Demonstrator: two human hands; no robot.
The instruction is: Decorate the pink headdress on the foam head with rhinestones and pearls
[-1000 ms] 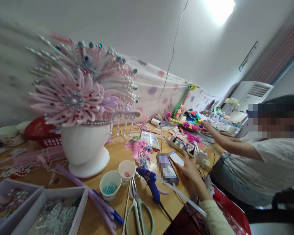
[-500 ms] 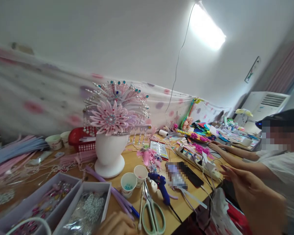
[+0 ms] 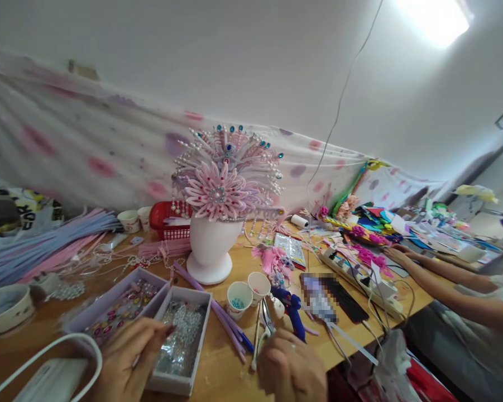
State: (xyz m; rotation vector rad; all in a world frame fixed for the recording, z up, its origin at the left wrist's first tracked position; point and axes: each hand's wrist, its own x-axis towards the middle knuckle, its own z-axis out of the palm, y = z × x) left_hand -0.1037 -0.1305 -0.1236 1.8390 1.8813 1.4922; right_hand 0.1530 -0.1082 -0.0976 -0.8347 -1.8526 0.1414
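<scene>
My left hand (image 3: 129, 357) is pinched over the edge of an open box (image 3: 190, 365) of clear beads; whatever its fingertips hold is too small to make out. Closed and a little blurred, my right hand (image 3: 293, 365) hovers at the table's front edge, its fingertips hidden. It partly covers the scissors (image 3: 268, 318) and is just below a blue glue gun (image 3: 292, 310). Two paper cups, one with blue beads (image 3: 239, 301) and one with pink beads (image 3: 258, 287), stand behind. A white foam head (image 3: 211, 251) wears a pink flower headdress (image 3: 218, 195) with pearl sprays.
Left of the bead box lies another box (image 3: 121, 301) with coloured gems. Blue and pink strips (image 3: 54, 240) and a red basket (image 3: 169, 223) are at the back left. Phones (image 3: 339, 296) and a power strip (image 3: 355, 279) lie right, near a co-worker's arms (image 3: 435, 285).
The view has turned left. My right hand has come from the far right to the table's front edge, and my left hand has risen into view over the bead boxes.
</scene>
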